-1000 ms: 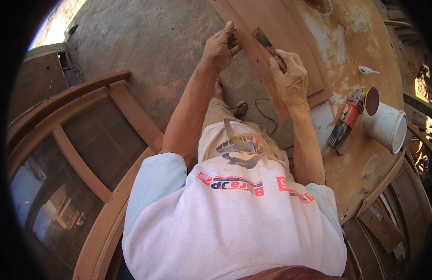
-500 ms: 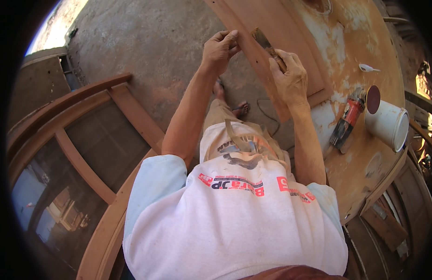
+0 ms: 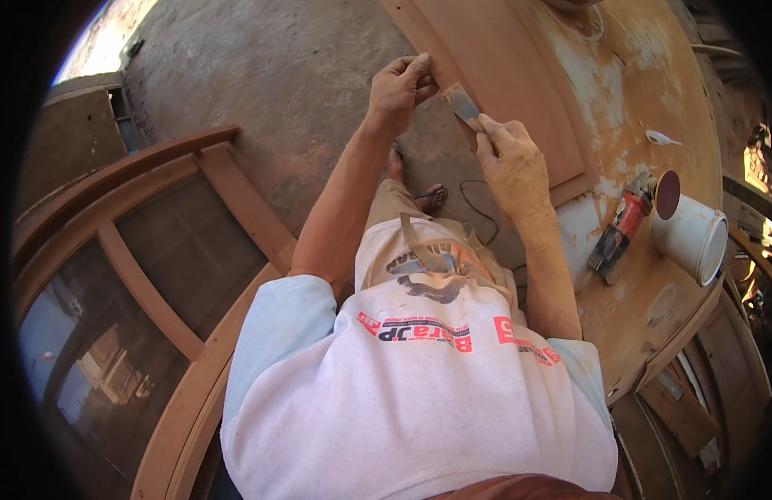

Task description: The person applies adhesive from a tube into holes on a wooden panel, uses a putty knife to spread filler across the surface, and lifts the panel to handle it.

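My left hand (image 3: 403, 92) is closed at the near long edge of a reddish wooden panel (image 3: 519, 67), thumb and fingertips on that edge. My right hand (image 3: 511, 167) grips a putty knife (image 3: 464, 107) with a flat metal blade and some pale matter at its tip. The blade is held beside the panel's edge, just right of and below my left fingers. The panel lies on a stained orange-brown worktop (image 3: 644, 100); its edge under my right hand is partly hidden.
An angle grinder (image 3: 624, 225) with a maroon disc lies beside a white bucket (image 3: 686, 242); a small white object (image 3: 663, 138) is nearby. A framed glass wooden piece (image 3: 152, 317) is at left, boards (image 3: 678, 408) at lower right, and a cord (image 3: 486, 217) lies on the concrete floor.
The knife in my right hand has moved down and toward me, its blade turned to another angle. My right hand is slightly lower; my left fingers have shifted slightly along the edge.
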The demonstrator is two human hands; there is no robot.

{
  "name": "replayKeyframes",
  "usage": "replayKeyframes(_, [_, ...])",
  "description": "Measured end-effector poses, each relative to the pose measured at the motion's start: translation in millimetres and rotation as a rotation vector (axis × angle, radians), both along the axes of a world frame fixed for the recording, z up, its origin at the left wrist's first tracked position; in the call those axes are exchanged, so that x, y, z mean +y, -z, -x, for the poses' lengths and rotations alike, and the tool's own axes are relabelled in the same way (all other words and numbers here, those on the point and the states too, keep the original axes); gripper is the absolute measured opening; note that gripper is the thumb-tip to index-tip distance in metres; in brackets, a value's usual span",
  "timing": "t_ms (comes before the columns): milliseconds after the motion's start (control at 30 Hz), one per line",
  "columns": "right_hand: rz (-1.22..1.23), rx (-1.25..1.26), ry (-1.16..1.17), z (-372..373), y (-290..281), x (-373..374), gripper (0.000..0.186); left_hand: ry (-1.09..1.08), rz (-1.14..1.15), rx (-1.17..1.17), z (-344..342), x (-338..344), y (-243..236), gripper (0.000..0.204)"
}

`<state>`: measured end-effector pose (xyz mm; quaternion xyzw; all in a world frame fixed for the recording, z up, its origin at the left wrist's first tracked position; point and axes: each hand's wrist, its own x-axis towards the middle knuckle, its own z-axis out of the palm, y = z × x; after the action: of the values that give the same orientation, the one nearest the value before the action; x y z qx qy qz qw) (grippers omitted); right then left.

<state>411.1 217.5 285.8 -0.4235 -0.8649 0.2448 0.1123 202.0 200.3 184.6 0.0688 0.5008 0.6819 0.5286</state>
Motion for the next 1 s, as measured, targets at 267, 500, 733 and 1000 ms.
replayKeyframes(267, [-0.023, -0.112, -0.039, 27, -1, 5, 0.030, 0.081, 0.064, 0.051, 7, 4, -2, 0.032])
replayKeyframes(500, [-0.025, -0.143, -0.029, 42, 2, 11, 0.030, 0.169, 0.117, 0.037, 8, 1, -3, 0.034])
replayKeyframes(733, [-0.065, 0.077, -0.006, 39, 17, 16, 0.030, 0.184, 0.115, -0.006, 14, 2, -9, 0.038])
replayKeyframes(1000, [-0.082, 0.137, 0.087, -8, 7, 15, 0.028, 0.074, 0.051, -0.118, -15, -22, -24, 0.041])
